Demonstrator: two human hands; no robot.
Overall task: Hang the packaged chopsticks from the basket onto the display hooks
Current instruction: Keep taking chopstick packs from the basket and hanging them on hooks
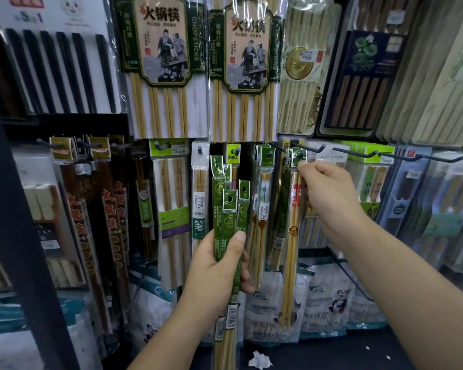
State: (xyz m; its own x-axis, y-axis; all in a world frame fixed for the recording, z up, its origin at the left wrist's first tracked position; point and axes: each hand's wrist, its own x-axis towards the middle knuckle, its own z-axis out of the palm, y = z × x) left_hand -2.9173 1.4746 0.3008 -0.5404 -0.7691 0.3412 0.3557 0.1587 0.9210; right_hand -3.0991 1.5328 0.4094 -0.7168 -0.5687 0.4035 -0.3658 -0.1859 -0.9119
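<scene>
My left hand [219, 265] grips a bundle of several green-labelled chopstick packs [229, 209], held upright in front of the display. My right hand [329, 190] pinches one more green-topped pack [292, 236] by its header tab [297, 157], right at a black display hook [309, 149]. The tab looks threaded on the hook, and the pack's bamboo sticks hang straight down below it. The basket is out of view.
Packaged chopsticks fill the wall: large hot-pot packs [161, 62] above, dark and bamboo packs on the lower row. More black hooks [358, 153] stick out to the right. A dark post [16, 236] stands at left. Bagged goods and a crumpled paper scrap [259, 360] lie below.
</scene>
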